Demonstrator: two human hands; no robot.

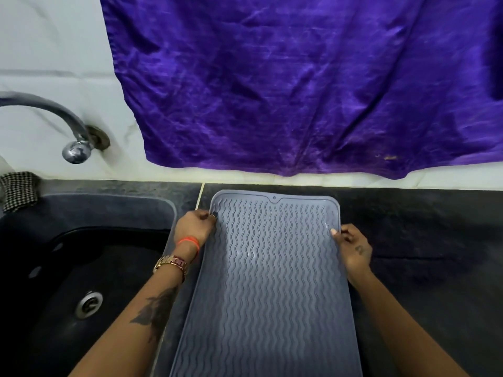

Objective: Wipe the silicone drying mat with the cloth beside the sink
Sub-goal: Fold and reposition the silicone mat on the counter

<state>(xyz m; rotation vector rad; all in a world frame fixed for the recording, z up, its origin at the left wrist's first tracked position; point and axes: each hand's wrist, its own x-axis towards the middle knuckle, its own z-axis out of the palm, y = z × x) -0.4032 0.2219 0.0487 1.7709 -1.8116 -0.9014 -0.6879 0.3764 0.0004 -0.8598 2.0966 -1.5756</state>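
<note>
A grey silicone drying mat (272, 281) with wavy ridges lies lengthwise on the dark counter, just right of the sink. My left hand (194, 225) pinches the mat's left rim near its far corner. My right hand (352, 247) pinches the right rim, thumb on top of the ridged surface. A small checked cloth (18, 190) sits bunched at the sink's far left corner, well away from both hands.
A black sink (81, 268) with a metal drain (89, 304) fills the left side. A curved metal tap (73, 142) comes out of the white wall above it. A large purple fabric (299, 85) hangs on the wall behind the dark counter (422, 240).
</note>
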